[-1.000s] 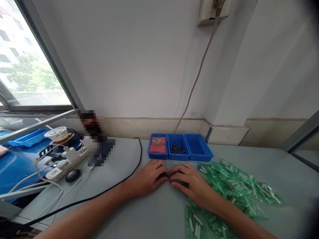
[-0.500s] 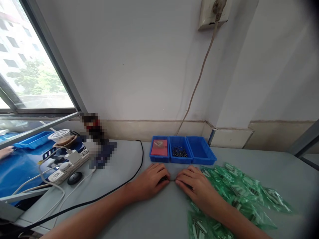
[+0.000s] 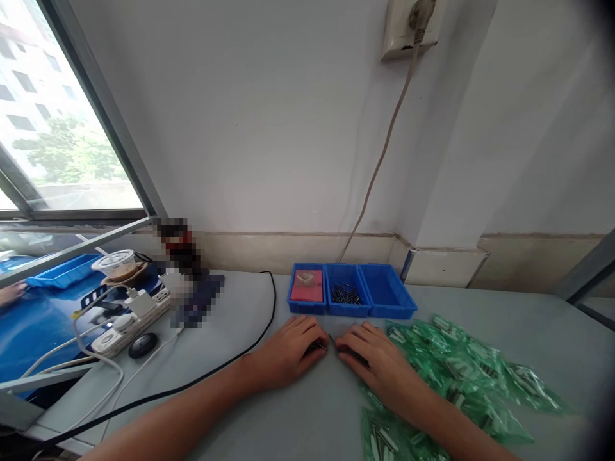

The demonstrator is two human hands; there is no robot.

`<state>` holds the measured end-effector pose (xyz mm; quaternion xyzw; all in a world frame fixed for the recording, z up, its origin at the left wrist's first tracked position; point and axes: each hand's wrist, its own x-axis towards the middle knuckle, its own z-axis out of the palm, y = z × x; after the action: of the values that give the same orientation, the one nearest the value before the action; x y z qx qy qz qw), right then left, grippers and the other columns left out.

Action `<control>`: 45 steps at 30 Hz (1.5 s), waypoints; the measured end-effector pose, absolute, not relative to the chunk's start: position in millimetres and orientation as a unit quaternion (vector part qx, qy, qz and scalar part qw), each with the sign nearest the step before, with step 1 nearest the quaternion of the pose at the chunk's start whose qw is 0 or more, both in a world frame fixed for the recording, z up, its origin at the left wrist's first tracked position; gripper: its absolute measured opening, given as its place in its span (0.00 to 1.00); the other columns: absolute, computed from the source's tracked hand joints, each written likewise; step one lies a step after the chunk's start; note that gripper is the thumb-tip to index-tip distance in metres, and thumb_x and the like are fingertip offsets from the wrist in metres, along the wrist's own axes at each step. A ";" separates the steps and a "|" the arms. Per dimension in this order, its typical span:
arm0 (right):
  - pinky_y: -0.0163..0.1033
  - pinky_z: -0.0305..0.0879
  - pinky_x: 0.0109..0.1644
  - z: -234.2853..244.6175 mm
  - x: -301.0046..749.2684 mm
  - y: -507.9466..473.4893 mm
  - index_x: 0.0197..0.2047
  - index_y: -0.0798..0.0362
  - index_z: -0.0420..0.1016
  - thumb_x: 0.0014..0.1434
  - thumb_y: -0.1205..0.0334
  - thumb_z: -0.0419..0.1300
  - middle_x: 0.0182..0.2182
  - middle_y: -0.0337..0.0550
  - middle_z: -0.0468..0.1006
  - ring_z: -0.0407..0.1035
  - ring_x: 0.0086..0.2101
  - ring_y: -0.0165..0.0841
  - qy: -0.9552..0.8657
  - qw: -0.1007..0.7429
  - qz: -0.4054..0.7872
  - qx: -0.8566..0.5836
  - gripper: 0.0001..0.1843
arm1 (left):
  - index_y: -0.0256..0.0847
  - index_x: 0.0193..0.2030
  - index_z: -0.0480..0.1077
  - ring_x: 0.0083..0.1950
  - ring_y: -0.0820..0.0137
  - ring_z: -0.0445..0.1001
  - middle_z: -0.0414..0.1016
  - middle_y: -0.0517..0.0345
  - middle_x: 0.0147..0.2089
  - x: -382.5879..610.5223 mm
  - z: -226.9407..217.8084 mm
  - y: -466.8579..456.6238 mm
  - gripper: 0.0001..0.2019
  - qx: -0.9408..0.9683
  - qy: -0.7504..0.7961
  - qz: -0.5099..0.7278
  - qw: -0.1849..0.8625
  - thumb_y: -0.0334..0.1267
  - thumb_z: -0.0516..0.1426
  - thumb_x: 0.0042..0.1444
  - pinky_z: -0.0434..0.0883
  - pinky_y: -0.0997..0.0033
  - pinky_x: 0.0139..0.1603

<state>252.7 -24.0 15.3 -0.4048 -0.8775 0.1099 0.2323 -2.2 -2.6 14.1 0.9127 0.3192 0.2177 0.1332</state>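
Note:
My left hand (image 3: pixel 298 349) rests on the grey table with its fingers curled round a few small dark metal screws (image 3: pixel 317 346). Close beside it, my right hand (image 3: pixel 368 349) pinches one thin dark screw (image 3: pixel 331 338) between thumb and fingertips, in the narrow gap between the hands. Just beyond them stand three joined blue bins. A red card with a small clear bag on it lies in the left bin (image 3: pixel 306 311); loose screws lie in the middle bin (image 3: pixel 350 311); nothing shows in the right bin (image 3: pixel 388 288).
Green plastic bags (image 3: pixel 461 371) of metal parts spread beside my right forearm. A black cable (image 3: pixel 216 371) crosses the table at left, near a black mouse (image 3: pixel 143 345) and a power strip (image 3: pixel 108 339). Behind the frame, a lidded cup (image 3: pixel 115 261) and part of another person's hand (image 3: pixel 12 292) show.
The thin screw between my hands has turned from lying level to slanting up at my right fingertips. My right hand has shifted slightly left; my left hand stays nearly still.

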 end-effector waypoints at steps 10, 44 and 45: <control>0.50 0.70 0.54 13.1 253.7 -25.5 0.54 0.45 0.80 0.77 0.62 0.54 0.46 0.45 0.78 0.72 0.47 0.43 -0.880 0.232 0.120 -0.397 0.13 | 0.43 0.51 0.68 0.51 0.62 0.70 0.73 0.55 0.50 -2.3 11.4 -2.9 0.04 0.912 0.344 0.205 0.090 0.37 0.58 0.72 0.67 0.62 0.54; 0.49 0.69 0.57 11.8 250.3 -26.1 0.49 0.46 0.78 0.77 0.64 0.54 0.45 0.43 0.79 0.73 0.47 0.41 -0.899 0.221 0.157 -0.345 0.10 | 0.44 0.53 0.71 0.51 0.63 0.71 0.73 0.55 0.50 -1.6 9.7 0.0 0.05 0.922 0.320 0.206 0.073 0.35 0.57 0.74 0.66 0.63 0.54; 0.49 0.69 0.57 12.3 250.3 -26.2 0.48 0.46 0.78 0.77 0.64 0.55 0.44 0.42 0.79 0.73 0.47 0.40 -0.898 0.221 0.157 -0.347 0.10 | 0.44 0.53 0.71 0.51 0.63 0.71 0.73 0.55 0.50 -1.6 9.6 0.0 0.05 0.922 0.320 0.205 0.071 0.36 0.56 0.74 0.66 0.63 0.53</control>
<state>250.3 -26.2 12.3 -0.3472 -0.8978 0.1568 0.2209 -1.6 0.0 9.6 0.9223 0.3196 0.2054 0.0714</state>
